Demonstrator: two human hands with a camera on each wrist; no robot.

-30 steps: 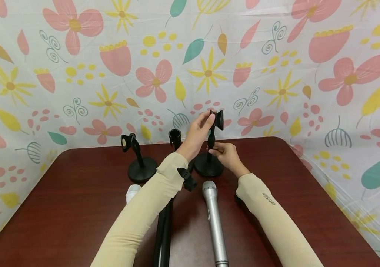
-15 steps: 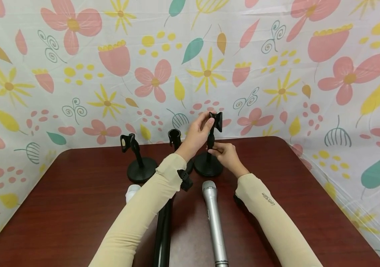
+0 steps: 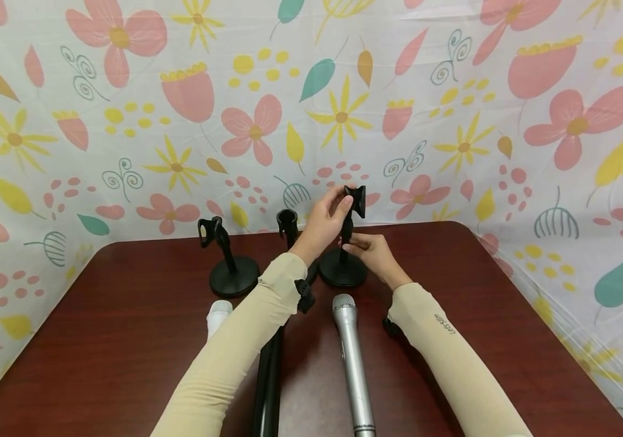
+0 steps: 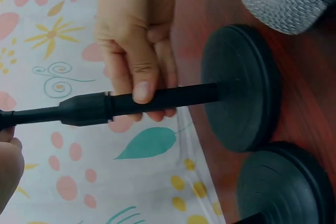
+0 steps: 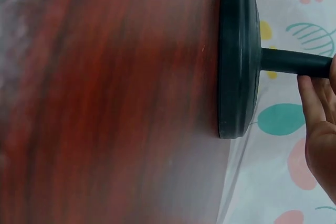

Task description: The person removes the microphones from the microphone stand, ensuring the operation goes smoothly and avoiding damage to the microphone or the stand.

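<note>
A black desktop microphone stand (image 3: 342, 270) stands upright at the back of the table, on a round base. At its top, my left hand (image 3: 322, 221) grips the clip (image 3: 357, 200) between thumb and fingers. My right hand (image 3: 374, 258) pinches the pole lower down, just above the base. In the left wrist view, the right thumb and fingers lie around the pole (image 4: 178, 97) below a thicker collar (image 4: 86, 109). The right wrist view has the stand's base (image 5: 239, 59) flat on the table, with the right fingertips against the pole.
Two more black stands, a left one (image 3: 234, 276) and a middle one (image 3: 287, 226) partly behind my left arm, stand nearby. A silver microphone (image 3: 352, 364), a black tube (image 3: 269, 382) and a white-headed object (image 3: 218, 314) lie in front. A floral cloth (image 3: 311, 91) hangs behind the table (image 3: 125, 340).
My left hand and the clip have sunk slightly toward the base. My right hand keeps its place on the pole.
</note>
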